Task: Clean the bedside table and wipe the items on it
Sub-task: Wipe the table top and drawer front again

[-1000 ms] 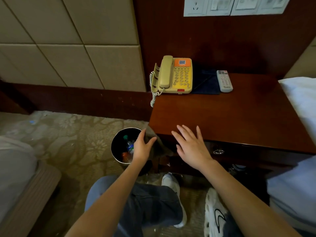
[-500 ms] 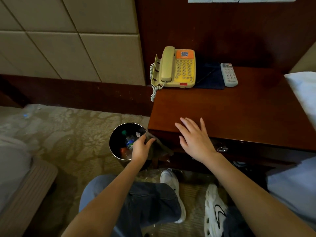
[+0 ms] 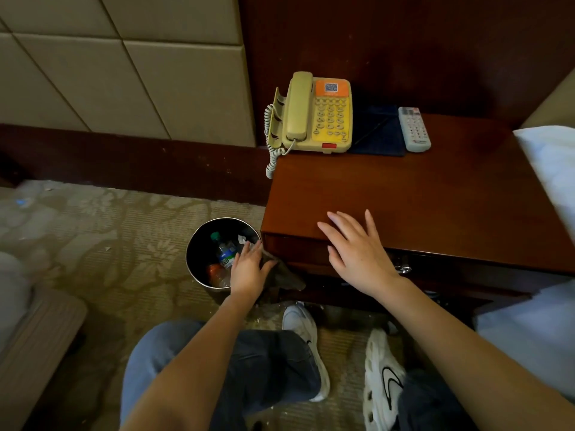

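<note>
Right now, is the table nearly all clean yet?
Done: plastic bottles lie in the round black bin, so rubbish looks cleared. In hand: the left hand grips a dark grey cloth; the right hand lies flat on the brown wooden bedside table. Left: the yellow corded telephone and grey remote control at the back look untouched.
</note>
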{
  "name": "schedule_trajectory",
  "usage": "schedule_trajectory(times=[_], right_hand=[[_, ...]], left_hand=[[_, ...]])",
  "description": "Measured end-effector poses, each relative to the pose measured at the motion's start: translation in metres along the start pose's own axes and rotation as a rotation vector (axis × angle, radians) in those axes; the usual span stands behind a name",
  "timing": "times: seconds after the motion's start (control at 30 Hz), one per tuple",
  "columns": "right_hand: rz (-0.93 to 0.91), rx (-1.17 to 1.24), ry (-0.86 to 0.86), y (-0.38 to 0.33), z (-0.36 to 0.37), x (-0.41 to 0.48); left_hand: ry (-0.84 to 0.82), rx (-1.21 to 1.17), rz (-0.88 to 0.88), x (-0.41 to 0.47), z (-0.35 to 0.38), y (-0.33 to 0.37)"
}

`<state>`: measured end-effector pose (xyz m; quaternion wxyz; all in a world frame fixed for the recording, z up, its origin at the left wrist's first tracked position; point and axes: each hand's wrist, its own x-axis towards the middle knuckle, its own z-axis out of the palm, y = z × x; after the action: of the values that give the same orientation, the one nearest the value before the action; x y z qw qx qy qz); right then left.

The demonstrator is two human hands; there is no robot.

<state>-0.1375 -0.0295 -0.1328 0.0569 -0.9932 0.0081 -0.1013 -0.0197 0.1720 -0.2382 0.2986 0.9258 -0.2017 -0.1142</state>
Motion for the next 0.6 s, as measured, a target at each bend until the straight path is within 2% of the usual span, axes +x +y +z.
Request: schedule_trajectory(times=[0.23, 0.37, 0.5, 0.6], right_hand=[[0.045, -0.030, 0.028, 0.010, -0.008, -0.005], [0.056, -0.015, 0.048, 0.010, -0.009, -0.009], [0.040, -0.018, 0.061, 0.011, -0.009, -0.015], [0.045, -0.024, 0.063, 0.018, -0.011, -0.021]], left_hand=[[0.099, -0.121, -0.024, -0.012, 0.010, 0.004], [0.164, -0.155, -0.140, -0.022, 0.019, 0.019], [0.203, -0.159, -0.330, -0.029, 0.039, 0.045], [0.213, -0.151, -0.386, -0.030, 0.044, 0.051]])
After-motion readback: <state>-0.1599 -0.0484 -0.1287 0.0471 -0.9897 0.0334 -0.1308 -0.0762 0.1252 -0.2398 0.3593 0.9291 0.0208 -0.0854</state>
